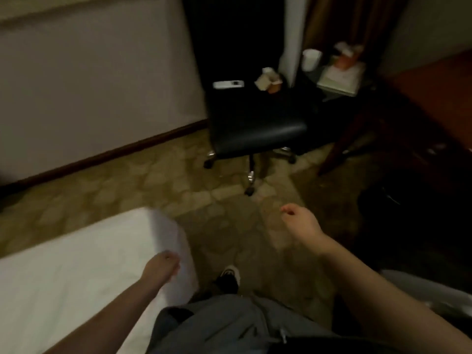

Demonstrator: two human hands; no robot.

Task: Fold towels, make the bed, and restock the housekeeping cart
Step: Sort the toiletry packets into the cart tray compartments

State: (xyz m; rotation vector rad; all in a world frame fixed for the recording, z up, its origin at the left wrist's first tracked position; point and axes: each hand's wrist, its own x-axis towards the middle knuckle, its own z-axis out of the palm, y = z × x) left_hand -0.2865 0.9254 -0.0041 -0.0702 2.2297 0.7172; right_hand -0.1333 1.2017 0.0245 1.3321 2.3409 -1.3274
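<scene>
Smooth white bed sheet drapes a blunt mattress corner at lower left, where the left hand sits with fingers blurred, grip untellable, while the right hand hangs loosely curled, empty, over mottled carpet.

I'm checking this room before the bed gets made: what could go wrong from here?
Stepping round the bed corner could bump the wheeled chair and spill the cups resting on its seat. The dark shape on the floor at right is hard to see and might trip a foot.
</scene>
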